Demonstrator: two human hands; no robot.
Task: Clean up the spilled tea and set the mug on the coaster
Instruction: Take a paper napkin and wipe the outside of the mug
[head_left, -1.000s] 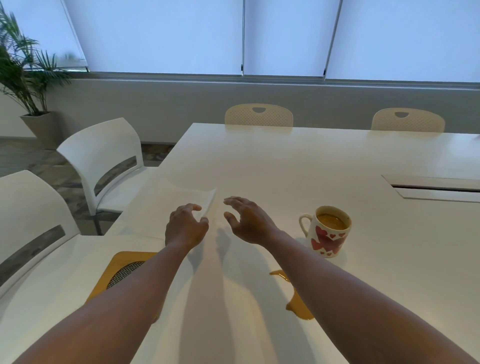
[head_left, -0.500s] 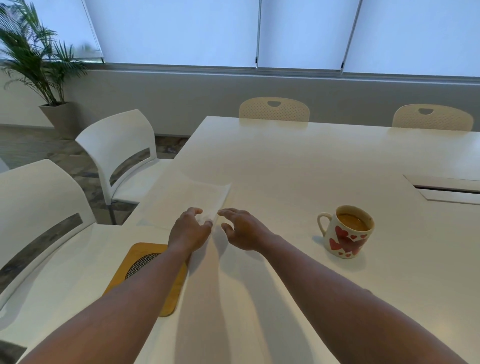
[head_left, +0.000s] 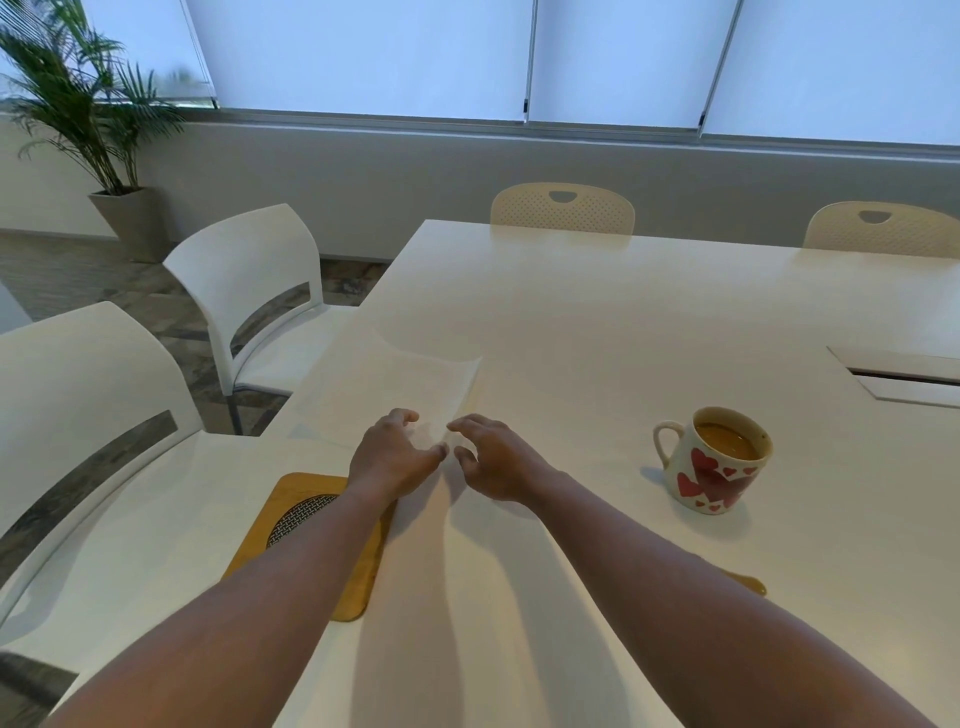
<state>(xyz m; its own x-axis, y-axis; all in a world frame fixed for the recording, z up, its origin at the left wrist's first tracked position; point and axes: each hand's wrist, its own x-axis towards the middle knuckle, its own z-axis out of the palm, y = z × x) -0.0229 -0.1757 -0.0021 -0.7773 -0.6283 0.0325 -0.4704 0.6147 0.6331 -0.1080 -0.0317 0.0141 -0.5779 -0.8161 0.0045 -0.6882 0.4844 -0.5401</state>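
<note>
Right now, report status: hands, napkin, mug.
Left hand and right hand open at napkin edge, nothing gripped. Mug full, off coaster. Spill unwiped.

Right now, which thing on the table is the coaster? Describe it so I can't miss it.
On the white table, look near its left edge, under the left forearm just behind the left hand. The coaster is a flat tan wooden slab with rounded corners and a dark mesh disc, the only wooden thing there.
</note>
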